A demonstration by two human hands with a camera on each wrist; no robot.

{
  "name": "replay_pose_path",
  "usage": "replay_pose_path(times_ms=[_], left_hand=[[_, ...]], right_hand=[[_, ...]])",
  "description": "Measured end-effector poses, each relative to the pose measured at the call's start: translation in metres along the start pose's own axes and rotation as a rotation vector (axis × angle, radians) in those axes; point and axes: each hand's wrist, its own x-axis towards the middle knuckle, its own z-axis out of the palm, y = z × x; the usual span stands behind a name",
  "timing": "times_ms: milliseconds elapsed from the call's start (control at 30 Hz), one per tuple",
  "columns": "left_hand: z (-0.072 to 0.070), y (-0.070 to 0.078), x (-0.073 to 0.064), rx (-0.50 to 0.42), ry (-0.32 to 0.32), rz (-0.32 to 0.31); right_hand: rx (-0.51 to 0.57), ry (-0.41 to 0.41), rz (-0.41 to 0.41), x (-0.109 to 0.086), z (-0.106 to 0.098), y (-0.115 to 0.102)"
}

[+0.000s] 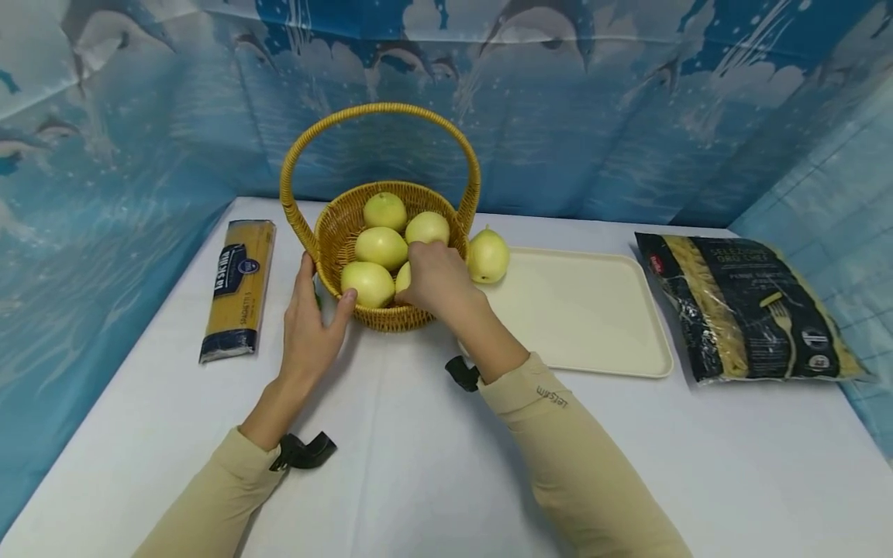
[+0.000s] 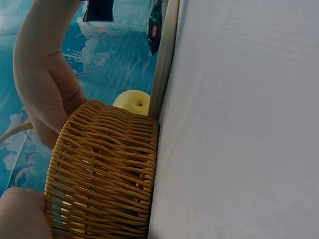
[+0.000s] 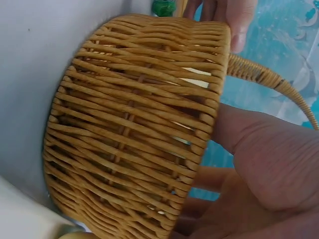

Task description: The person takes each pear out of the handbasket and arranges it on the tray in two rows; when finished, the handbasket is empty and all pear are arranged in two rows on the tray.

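Partly under the right hand [image 1: 441, 280] lies a pear [image 1: 402, 282].

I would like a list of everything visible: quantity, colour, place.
Table: one, white, underneath
Backdrop: one, blue, behind table
Basket: one, tan, on table
Fruits: five visible, yellow-green, inside basket
Tray: one, cream, right of basket
Loose fruit: one, yellow-green, tray's left end
Spaghetti pack: one, yellow-blue, left of basket
Pasta bag: one, mostly black, right of tray
Small object: one, green, beside basket
Sleeves: two, beige, foreground
Wrist mounts: two, black, beside sleeves
Left grip: one, bare, basket's left rim
Right grip: one, bare, inside basket
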Motion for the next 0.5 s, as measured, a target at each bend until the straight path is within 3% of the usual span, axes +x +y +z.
replay_pose_path(times_ms=[167, 500], left_hand=[[-0.0014, -0.0006, -0.0004, 0.0, -0.002, -0.004], [-0.0013, -0.0013, 0.0014, 0.002, -0.006, -0.004]], right_hand=[[0.037, 0.012, 0.006, 0.0045, 0.006, 0.0007], [0.226, 0.138, -0.028, 0.0014, 0.007, 0.0094]])
